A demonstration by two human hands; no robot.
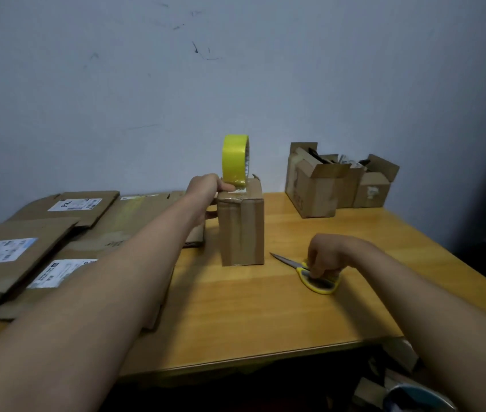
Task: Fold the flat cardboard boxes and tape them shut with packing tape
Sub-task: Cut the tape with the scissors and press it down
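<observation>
While the left hand (206,188) steadied the yellow tape roll (235,157) atop the upright box (241,230) mid-table, the right hand (326,257) closed on the scissors (310,273), uncut tape and flat boxes (13,248) apparently remaining.

Scissors (310,272) handles half-hidden under the right hand (329,257) — label print unreadable.

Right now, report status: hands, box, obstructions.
Left hand steadying box, tape roll on top. Right hand gripping scissors on table. Nothing blocking.
</observation>
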